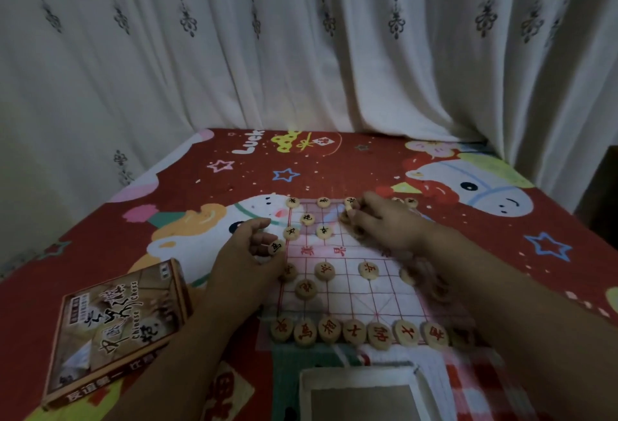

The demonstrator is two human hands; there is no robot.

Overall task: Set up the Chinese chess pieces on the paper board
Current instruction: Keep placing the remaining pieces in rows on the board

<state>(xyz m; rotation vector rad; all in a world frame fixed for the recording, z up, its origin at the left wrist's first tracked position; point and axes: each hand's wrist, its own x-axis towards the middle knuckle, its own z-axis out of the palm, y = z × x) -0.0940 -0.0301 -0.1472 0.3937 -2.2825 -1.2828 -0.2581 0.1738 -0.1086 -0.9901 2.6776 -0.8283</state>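
Left hand pinches a black-lettered piece at the 9 o'clock edge of the paper board; right hand, fingers curled, grips loose pieces at 12 o'clock. Red cartoon-printed cloth covers the surface (box lid at 8 o'clock), with white patterned curtains behind.

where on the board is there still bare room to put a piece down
Bare squares lie between the near red row and the red piece above it, around the diagonal cross. The river strip is bare too. It is crowded under the right hand at the far edge.
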